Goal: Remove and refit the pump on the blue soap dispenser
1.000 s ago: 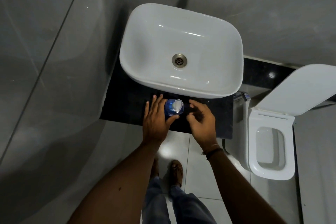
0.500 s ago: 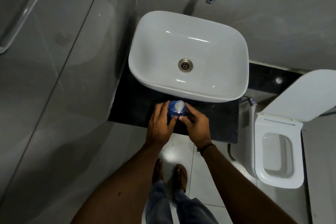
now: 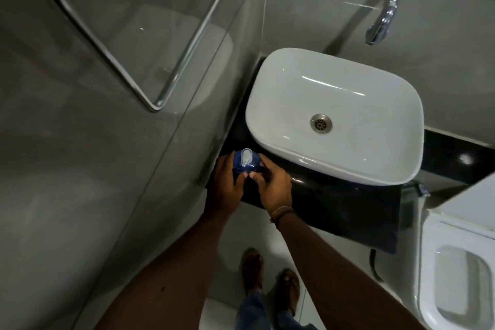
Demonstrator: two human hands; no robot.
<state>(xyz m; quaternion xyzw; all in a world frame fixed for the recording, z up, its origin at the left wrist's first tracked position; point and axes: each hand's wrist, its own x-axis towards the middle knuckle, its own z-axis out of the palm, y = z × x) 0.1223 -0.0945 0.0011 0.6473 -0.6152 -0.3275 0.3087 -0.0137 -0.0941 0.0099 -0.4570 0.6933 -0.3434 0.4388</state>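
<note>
A blue soap dispenser (image 3: 253,162) with a white pump (image 3: 245,155) on top stands on the black counter (image 3: 334,201), at its left end in front of the basin. My left hand (image 3: 226,185) wraps the bottle from the left. My right hand (image 3: 273,185) grips it from the right, fingertips at the neck just below the pump. The bottle's lower body is hidden between my hands.
A white basin (image 3: 334,118) sits on the counter with a chrome tap (image 3: 383,16) on the wall above. A glass shower panel (image 3: 160,88) with a chrome handle stands at the left. A white toilet (image 3: 455,276) is at the right. My feet stand on the tiled floor below.
My right hand closed in from the right and took hold of the dispenser beside my left hand. The view has shifted, so the counter now sits further right and lower.
</note>
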